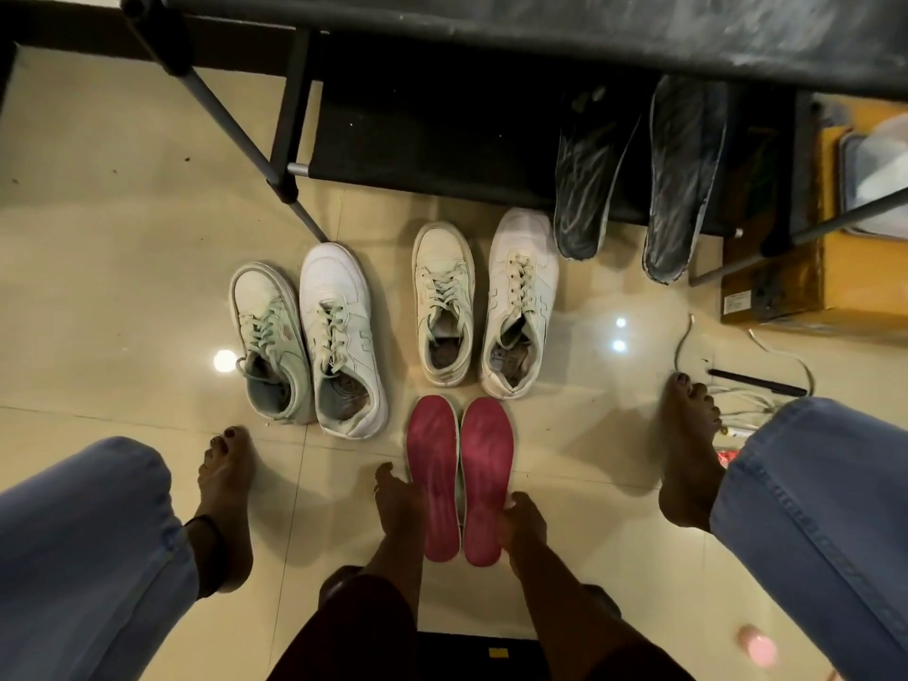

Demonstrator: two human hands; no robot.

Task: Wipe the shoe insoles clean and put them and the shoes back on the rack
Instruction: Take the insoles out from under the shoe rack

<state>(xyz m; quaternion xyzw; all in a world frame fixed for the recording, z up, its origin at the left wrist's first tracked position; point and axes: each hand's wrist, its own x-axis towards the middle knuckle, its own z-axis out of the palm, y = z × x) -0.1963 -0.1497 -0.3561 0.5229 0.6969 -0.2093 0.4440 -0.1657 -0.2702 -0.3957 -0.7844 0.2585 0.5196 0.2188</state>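
lower centre, left hand (395,498) and right hand (525,525) are gripping two flat pink insoles (484,479) in curled fingers over glossy cream floor tiles (123,238).

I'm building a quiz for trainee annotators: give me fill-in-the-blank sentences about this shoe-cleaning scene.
The left hand and right hand hold two ____ foam insoles.
____ white lace-up sneakers stand on the glossy tiled floor.
____ dark grey insoles lean on the black metal rack.
Missing: pink; four; two.
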